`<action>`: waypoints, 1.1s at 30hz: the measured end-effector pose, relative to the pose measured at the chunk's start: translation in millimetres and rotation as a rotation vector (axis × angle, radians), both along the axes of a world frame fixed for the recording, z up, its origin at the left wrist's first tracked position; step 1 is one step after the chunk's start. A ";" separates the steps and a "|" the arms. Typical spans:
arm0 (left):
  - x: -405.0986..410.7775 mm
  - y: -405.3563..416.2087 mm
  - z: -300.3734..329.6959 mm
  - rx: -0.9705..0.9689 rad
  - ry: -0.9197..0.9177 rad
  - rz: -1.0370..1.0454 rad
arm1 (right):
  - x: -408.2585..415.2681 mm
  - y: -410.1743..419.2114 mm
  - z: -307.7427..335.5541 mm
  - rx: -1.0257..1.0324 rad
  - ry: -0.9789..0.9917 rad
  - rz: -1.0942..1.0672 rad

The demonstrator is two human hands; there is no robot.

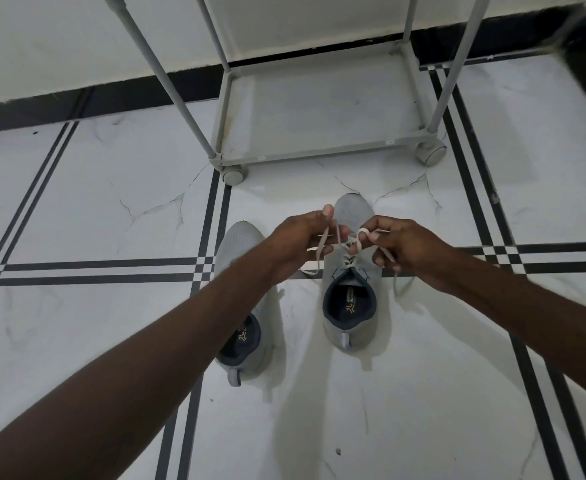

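Note:
Two grey sneakers stand side by side on the tiled floor, toes pointing away from me. Over the right sneaker both hands work its pale lace. My left hand pinches one strand of the lace between thumb and fingers. My right hand holds the other strand, which is looped round a fingertip. The loose lace ends hang down beside each hand. The left sneaker is partly hidden under my left forearm.
A grey metal rack on castor wheels stands just beyond the shoes, its bottom shelf bare. White marble-look floor tiles with black stripe lines surround the shoes. A black skirting and a white wall run along the back.

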State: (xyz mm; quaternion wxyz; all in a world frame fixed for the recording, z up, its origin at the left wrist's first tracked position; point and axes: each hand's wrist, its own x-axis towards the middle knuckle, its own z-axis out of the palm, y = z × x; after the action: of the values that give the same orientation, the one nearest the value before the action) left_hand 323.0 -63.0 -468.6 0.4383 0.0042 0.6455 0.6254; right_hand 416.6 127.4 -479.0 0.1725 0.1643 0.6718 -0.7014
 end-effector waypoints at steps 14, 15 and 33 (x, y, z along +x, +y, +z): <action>-1.6 10.1 -25.6 -0.016 0.054 -0.040 | 2.8 -19.6 -8.5 0.406 0.237 0.078; -1.5 11.3 -26.8 -0.016 0.068 -0.044 | 2.2 -20.2 -9.0 0.431 0.259 0.096; 8.5 25.3 -36.5 -0.030 -0.038 -0.027 | -7.8 -11.5 -23.4 0.148 0.085 -0.019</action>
State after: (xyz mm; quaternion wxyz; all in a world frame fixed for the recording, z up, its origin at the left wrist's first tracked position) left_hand 331.4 -37.7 -505.1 0.4588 -0.0053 0.6462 0.6098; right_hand 408.8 115.9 -502.4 0.1248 0.1531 0.7269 -0.6577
